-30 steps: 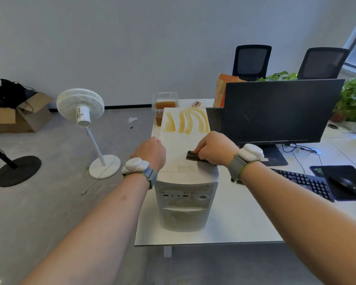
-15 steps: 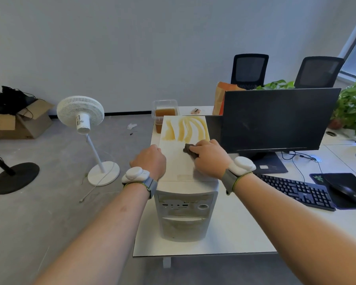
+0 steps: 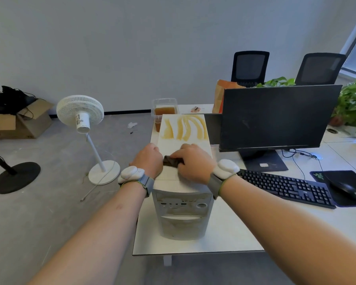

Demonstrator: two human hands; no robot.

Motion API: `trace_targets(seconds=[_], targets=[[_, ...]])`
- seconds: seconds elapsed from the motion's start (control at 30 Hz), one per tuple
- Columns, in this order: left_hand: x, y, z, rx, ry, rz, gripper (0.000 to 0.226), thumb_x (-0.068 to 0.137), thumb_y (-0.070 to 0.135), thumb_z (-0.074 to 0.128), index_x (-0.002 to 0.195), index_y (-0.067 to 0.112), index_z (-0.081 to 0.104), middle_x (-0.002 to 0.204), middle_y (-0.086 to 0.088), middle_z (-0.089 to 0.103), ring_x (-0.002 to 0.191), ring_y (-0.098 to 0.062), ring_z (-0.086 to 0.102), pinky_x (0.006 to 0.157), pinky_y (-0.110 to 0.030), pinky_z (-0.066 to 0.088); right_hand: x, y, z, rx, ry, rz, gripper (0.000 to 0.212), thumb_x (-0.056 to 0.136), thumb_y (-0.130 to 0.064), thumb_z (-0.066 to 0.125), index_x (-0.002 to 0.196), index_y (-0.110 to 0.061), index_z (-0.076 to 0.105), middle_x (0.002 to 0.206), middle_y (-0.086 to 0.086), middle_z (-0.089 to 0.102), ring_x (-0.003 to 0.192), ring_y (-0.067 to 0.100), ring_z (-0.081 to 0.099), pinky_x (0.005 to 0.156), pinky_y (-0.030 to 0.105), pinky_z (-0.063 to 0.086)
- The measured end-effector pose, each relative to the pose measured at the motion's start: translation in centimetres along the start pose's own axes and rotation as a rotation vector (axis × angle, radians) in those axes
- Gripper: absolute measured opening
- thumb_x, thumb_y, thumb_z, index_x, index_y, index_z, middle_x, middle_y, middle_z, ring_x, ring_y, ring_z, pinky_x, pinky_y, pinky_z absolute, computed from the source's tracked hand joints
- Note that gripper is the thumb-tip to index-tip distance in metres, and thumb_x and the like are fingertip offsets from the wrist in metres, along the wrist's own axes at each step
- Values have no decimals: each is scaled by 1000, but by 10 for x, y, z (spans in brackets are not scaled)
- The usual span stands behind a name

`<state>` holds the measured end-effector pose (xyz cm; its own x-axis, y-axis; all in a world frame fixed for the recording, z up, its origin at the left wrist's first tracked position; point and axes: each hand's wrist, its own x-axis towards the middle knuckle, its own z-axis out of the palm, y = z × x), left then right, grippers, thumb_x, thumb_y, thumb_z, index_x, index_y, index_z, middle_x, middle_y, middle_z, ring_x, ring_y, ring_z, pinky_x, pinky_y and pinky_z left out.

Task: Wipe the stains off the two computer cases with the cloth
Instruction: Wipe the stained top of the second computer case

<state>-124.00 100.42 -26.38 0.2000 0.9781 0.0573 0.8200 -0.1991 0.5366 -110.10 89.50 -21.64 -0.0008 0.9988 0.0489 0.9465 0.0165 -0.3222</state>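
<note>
Since half a second ago the right hand (image 3: 193,161) has dragged the dark cloth (image 3: 171,161) back left across the case (image 3: 183,182) top, fingers curled on it, meeting the left hand (image 3: 148,161), fisted at the case's left edge; whether it holds anything, can't tell. Yellow stains (image 3: 183,127) at the far end look untouched, so wiping has barely begun. Case stands on a white desk (image 3: 234,233) beside a monitor (image 3: 275,116) and keyboard (image 3: 286,187); fan (image 3: 80,112) on the floor left.
</note>
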Motion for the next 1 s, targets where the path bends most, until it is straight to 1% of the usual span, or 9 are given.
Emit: trace_targets(seconds=[0.1,0.23,0.33,0.57,0.67,0.77,0.83,0.93,1.0], targets=[[-1,-4,2,-157,-5,11,31,100,6,37,70,12,35,70,-7,41,69,-27,36,56,-36,24,15,-3,-8,34,-82,32,47,91,-11,49,130,-30,69,115,1,60,105,25,57,84,35,52],[-5,-4,2,-338,-4,-55,31,99,5,38,69,11,36,68,-6,36,73,-26,30,58,-36,22,25,-7,-7,-153,-42,173,42,90,-7,44,119,-28,67,108,1,50,110,30,46,84,36,44],[-3,-4,-2,-528,-52,-157,22,97,8,44,78,10,54,78,-9,51,80,-27,43,69,-34,34,19,-25,7,-97,-15,8,45,92,-8,46,123,-33,67,113,0,55,106,28,43,89,37,46],[6,-5,-33,-609,-335,-329,19,103,26,54,111,12,65,109,-6,66,99,-29,61,59,-31,34,-5,-38,0,-43,-173,-263,54,95,-5,49,132,-40,67,127,-6,59,112,22,43,97,34,41],[15,-7,-32,-592,-311,-307,8,98,20,59,96,12,58,97,-8,59,86,-25,54,61,-33,34,-12,-48,-10,14,-267,-316,48,93,-4,54,124,-34,74,124,-7,60,113,17,45,99,30,40],[28,-9,-33,-603,-229,-283,9,92,15,53,92,9,59,97,-13,58,85,-23,52,74,-42,44,5,-40,-8,-3,-220,-185,52,94,-5,49,130,-36,69,126,-3,59,114,21,48,99,37,45],[30,-11,-34,-542,-173,-236,16,92,10,49,98,7,64,102,-15,64,88,-27,58,79,-40,47,26,-27,-7,-96,-135,-52,55,96,-8,45,136,-41,64,126,1,54,114,27,48,97,41,48],[37,-15,-44,-261,-159,-115,29,93,-7,46,104,7,69,106,-11,68,95,-28,64,74,-30,41,62,-21,-3,-155,-114,209,48,91,-10,50,128,-37,64,113,3,45,109,31,43,96,46,49],[39,-17,-44,-291,-163,-101,30,93,-6,43,92,11,68,92,-12,63,80,-28,54,67,-31,37,73,-24,5,-166,-83,336,42,87,-13,50,123,-31,61,105,1,36,100,29,35,95,49,48]])
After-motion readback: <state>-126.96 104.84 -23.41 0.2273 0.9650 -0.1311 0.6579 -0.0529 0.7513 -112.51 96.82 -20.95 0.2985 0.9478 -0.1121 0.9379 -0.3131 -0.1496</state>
